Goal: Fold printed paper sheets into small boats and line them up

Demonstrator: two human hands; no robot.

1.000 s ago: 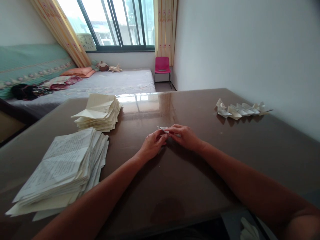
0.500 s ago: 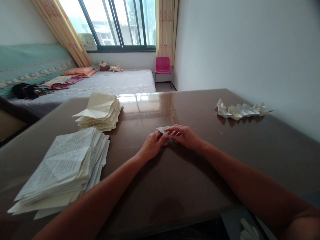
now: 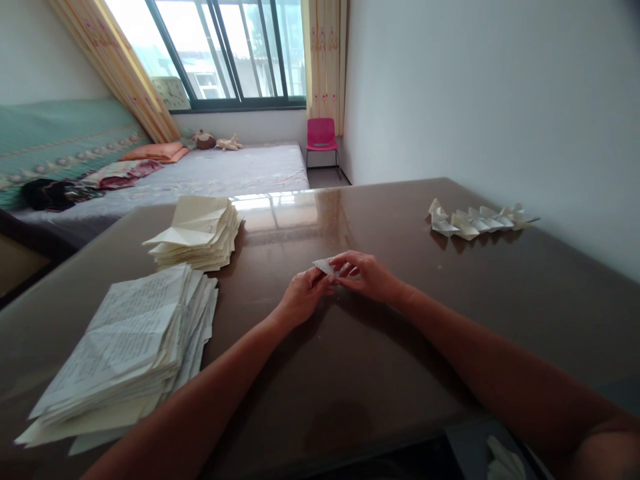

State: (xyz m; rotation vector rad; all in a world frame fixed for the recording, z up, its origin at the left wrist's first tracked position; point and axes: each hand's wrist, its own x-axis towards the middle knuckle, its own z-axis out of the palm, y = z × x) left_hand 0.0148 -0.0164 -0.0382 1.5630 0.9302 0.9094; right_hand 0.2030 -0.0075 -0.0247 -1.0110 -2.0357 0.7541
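Observation:
Between my two hands, just above the brown tabletop (image 3: pixel 350 360), is a small folded piece of paper (image 3: pixel 324 265) with writing on it, its pointed corner facing left. My left hand (image 3: pixel 306 291) pinches its near edge, fingers closed. My right hand (image 3: pixel 365 275) has curled fingers on its right side, which they partly cover. At the far right of the table stands a row of folded paper pieces (image 3: pixel 475 223) with pointed tips, set close together.
On the left lie a stack of written sheets (image 3: pixel 130 333) and, behind it, a stack of cream paper (image 3: pixel 197 230). A wall (image 3: pixel 475 100) borders the table's right side. Beyond are a bed (image 3: pixel 250 163) and a pink chair (image 3: pixel 321 137).
The folded paper has turned in my fingers, so that more of its written face and pointed corner shows. Both hands stay at nearly the same spot. The camera view has shifted slightly.

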